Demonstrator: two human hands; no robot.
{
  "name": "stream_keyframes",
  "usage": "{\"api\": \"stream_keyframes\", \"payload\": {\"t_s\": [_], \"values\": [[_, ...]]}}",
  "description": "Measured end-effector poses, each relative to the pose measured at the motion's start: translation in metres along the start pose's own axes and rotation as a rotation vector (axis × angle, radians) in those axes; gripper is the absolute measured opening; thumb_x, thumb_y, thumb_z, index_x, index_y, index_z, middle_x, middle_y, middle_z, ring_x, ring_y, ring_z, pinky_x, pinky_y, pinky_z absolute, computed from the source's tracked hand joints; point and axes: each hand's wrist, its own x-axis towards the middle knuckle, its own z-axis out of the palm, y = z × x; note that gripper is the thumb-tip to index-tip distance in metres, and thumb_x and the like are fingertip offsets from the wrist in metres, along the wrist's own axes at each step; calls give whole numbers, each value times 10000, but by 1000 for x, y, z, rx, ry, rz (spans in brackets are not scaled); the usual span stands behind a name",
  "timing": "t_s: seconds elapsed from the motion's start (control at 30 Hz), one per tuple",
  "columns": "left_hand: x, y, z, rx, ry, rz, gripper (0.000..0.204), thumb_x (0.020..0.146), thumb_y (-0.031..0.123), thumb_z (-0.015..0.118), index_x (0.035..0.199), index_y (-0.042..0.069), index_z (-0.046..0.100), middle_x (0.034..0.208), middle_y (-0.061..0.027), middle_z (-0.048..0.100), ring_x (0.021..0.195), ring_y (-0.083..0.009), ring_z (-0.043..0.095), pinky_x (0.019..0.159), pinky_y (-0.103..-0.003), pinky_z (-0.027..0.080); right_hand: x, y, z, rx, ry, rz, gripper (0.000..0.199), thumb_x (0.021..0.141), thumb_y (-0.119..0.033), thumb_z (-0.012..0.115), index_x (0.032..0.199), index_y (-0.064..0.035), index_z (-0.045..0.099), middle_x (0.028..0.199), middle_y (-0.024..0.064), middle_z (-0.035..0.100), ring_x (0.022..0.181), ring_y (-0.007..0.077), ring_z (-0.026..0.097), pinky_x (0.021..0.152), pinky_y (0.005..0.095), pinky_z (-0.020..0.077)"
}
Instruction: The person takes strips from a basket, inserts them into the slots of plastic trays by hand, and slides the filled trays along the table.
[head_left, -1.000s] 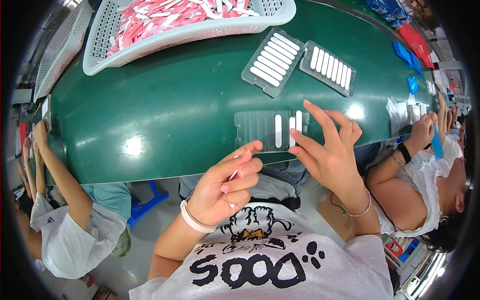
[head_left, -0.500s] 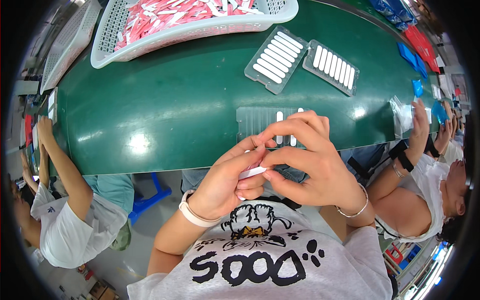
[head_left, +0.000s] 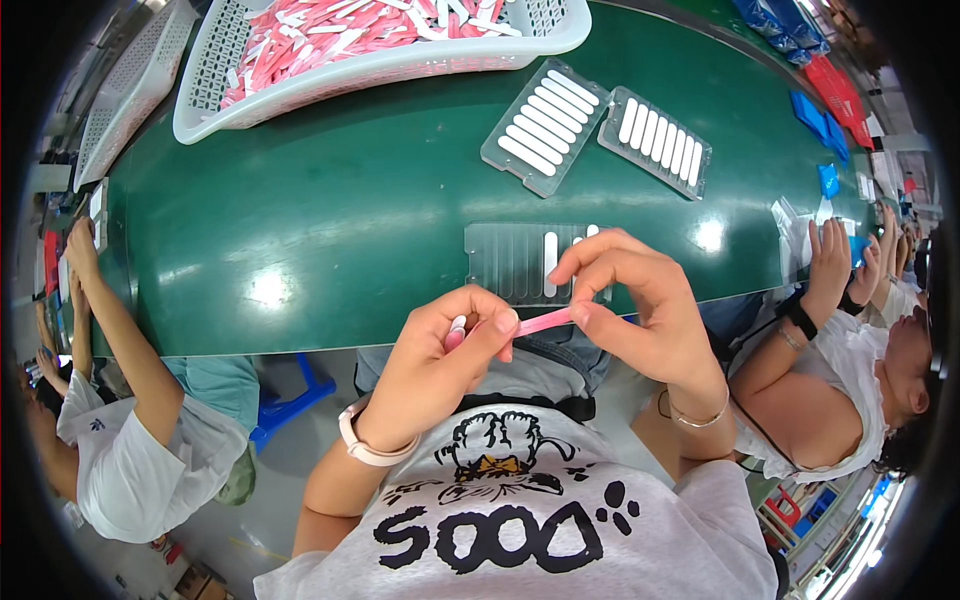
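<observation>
In front of my body, my left hand (head_left: pixel 450 340) and my right hand (head_left: pixel 645 310) hold a slim pink strip (head_left: pixel 545 321) between them. My left thumb and fingertips grip one end; my right thumb and finger pinch the other. A second slim pink-and-white piece (head_left: pixel 456 334) pokes out of my left fist, its rest hidden by the fingers. Just beyond my hands lies a clear ribbed tray (head_left: pixel 505 262) with a few white strips in its slots. My right hand covers part of its right side.
Two clear trays (head_left: pixel 492 150) (head_left: pixel 609 135), filled with white strips, lie farther back on the green table (head_left: pixel 330 220). A white basket (head_left: pixel 400 66) heaped with pink and white pieces stands at the far left-centre. Other people sit at both sides; blue packets (head_left: pixel 829 180) lie right.
My hands have drawn apart sideways, so the pink strip now stretches between them. A white piece that was across my left fingers no longer shows there.
</observation>
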Motion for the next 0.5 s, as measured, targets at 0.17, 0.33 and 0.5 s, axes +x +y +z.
{"api": "stream_keyframes", "payload": {"t_s": [0.17, 0.33, 0.5], "values": [[2, -1, -2, -146, -107, -137, 160, 980, 172, 487, 933, 27, 532, 695, -5, 486, 462, -10, 251, 409, -197, 184, -4, -6, -1, 82, -62, -27, 110, 762, -43, 716, 866, -19, 689, 928, 76, 684, 797, 177, 624, 733, 287, 472], [7, -9, -1, -380, -197, -179, 217, 987, 183, 417, 1078, 9, 508, 775, -48, 510, 510, -52, 327, 439, -202, 267, 7, -4, -20, -255, 200, -5, 67, 781, -68, 713, 841, -38, 713, 776, 78, 680, 679, 158, 602, 610, 276, 467], [3, -12, -13, -602, -213, -181, 354, 880, 8, 447, 1233, -7, 459, 1008, -153, 573, 686, -140, 473, 576, -255, 399, 28, 10, -20, -575, -34, -18, 116, 738, -130, 734, 778, -47, 663, 744, 47, 575, 743, 220, 508, 681, 335, 416]]}}
